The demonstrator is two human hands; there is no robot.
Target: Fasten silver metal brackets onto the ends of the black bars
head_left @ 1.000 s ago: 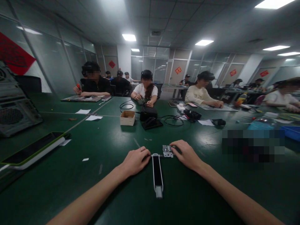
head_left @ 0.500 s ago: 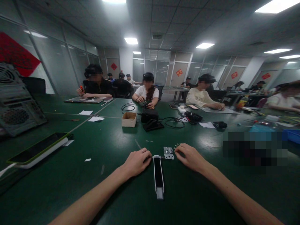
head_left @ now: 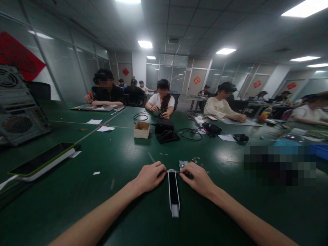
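A long narrow white-framed piece with a black middle (head_left: 173, 188) lies lengthwise on the green table, a grey block at its near end. A thin rod (head_left: 167, 171) sticks out to both sides of its far end. My left hand (head_left: 151, 176) is closed in a pinch on the rod's left end. On the other side, my right hand (head_left: 198, 177) pinches the right end; whether a small part is also between those fingertips is hidden. Partly covered by the right hand is a silver metal bracket (head_left: 182, 164). Several small rings (head_left: 196, 160) lie scattered just beyond it.
Farther back stand a small cardboard box (head_left: 141, 131) and a black case (head_left: 164, 126) with cables. A phone-like device with a green edge (head_left: 42, 159) lies at left, near a computer case (head_left: 22, 109). A large bottle (head_left: 289, 138) is at right. Several people sit across the table.
My right hand has moved left from the small rings to the rod's right end, now covering much of the bracket. The left hand stays at the rod's left end.
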